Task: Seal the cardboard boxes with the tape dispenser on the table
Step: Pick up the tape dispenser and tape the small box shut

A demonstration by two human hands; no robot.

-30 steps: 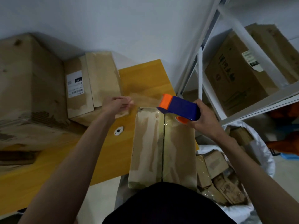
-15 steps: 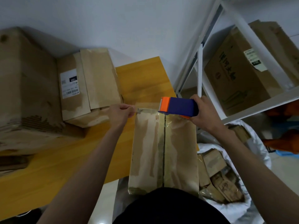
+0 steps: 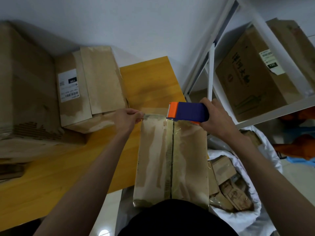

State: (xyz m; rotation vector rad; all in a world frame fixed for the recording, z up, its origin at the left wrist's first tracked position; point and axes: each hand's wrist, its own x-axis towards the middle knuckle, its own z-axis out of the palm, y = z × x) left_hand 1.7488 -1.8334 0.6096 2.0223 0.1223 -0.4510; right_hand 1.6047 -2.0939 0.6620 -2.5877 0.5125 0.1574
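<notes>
Head view shows the right hand point(image 3: 215, 119) gripping the tape dispenser point(image 3: 188, 111) at the far end of the cardboard box point(image 3: 172, 160) overhanging the desk's point(image 3: 150, 77) near-right edge, while the left hand point(image 3: 127, 117) pinches the tape strip point(image 3: 154, 116) stretched leftward, crosswise to the box's lengthwise seam.

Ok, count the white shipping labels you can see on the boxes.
2. One shipping label on the box at the table's far left; one label on the shelf box, right. Others may be hidden.
</notes>
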